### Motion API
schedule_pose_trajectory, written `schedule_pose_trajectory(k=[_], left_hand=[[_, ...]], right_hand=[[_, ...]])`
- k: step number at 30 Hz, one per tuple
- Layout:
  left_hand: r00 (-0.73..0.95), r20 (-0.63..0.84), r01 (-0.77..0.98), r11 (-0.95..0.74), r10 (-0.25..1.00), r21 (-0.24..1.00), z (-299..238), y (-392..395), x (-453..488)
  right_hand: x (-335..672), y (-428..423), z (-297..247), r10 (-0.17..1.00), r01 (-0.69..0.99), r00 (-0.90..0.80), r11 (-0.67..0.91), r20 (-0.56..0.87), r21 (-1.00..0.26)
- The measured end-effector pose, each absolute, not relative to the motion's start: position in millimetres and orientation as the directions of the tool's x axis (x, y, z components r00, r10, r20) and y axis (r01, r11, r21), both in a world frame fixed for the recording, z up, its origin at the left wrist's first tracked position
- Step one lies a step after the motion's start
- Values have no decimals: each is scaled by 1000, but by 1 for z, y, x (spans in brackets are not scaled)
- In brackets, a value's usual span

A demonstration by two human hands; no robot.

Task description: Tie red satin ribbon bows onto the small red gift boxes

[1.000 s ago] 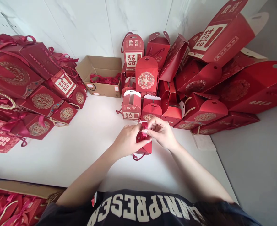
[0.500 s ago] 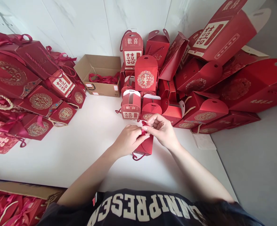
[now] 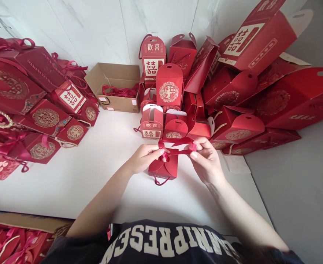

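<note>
A small red gift box (image 3: pixel 163 170) stands on the white table in front of me, its top flaps folded together and a twisted cord handle hanging at its near side. A red ribbon (image 3: pixel 175 151) stretches above the box between my hands. My left hand (image 3: pixel 145 157) pinches the ribbon close to the box's top. Off to the right, my right hand (image 3: pixel 207 161) grips the ribbon's other part between thumb and fingers. Parts of the ribbon near the left fingertips are hidden, so I cannot tell whether it is knotted there.
Red gift boxes (image 3: pixel 169 84) are piled behind and to the right. More boxes with ribbon bows (image 3: pixel 44 117) stack up at the left. A cardboard box (image 3: pixel 120 104) at the back contains red ribbons. Another carton (image 3: pixel 26 222) of ribboned boxes sits at the lower left.
My right hand has moved away to the right, drawing the ribbon out between both hands. My left hand has shifted slightly left, uncovering more of the box's top.
</note>
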State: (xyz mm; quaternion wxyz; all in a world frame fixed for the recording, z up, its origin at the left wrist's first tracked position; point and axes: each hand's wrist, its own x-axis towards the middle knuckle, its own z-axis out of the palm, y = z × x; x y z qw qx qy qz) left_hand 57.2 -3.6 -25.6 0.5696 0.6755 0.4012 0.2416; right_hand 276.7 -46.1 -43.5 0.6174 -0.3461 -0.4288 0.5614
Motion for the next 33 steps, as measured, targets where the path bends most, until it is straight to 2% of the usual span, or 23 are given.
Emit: schedule_pose_trajectory(k=[3, 6, 8, 10, 12, 14, 17, 19, 21, 25, 30, 33], left_hand=[[575, -129, 204, 11, 808, 979, -30, 1, 55], [601, -109, 176, 3, 791, 984, -31, 4, 55], [618, -99, 182, -19, 780, 983, -31, 5, 54], [631, -95, 187, -32, 770, 982, -30, 5, 54], [631, -96, 190, -33, 770, 981, -30, 4, 54], [621, -98, 202, -38, 778, 979, -30, 3, 55], [606, -86, 223, -65, 791, 973, -28, 1, 55], [602, -73, 226, -82, 796, 971, -27, 1, 56], [600, -58, 222, -96, 798, 970, -27, 0, 57], [614, -33, 195, -111, 789, 974, -28, -1, 58], [637, -37, 195, -115, 770, 974, -26, 0, 56], [691, -55, 230, -147, 721, 962, -21, 1, 53]], right_hand=[[279, -64, -36, 949, -264, -89, 271, 303, -926], [282, -80, -27, 830, -148, -350, 409, 435, -900], [285, -85, -22, 741, -96, -507, 460, 441, -883], [287, -84, -18, 722, -46, -585, 426, 370, -904], [288, -80, -17, 789, 49, -548, 361, 277, -931], [286, -73, -19, 878, 229, -419, 347, 230, -910], [278, -61, -26, 900, 512, -308, 429, 307, -744], [272, -55, -32, 879, 595, -323, 477, 351, -647], [267, -51, -39, 881, 614, -309, 473, 358, -632], [267, -48, -43, 904, 525, -289, 426, 316, -737], [273, -46, -40, 964, 365, -224, 217, 140, -905], [275, -43, -42, 977, 330, -205, 122, 55, -936]])
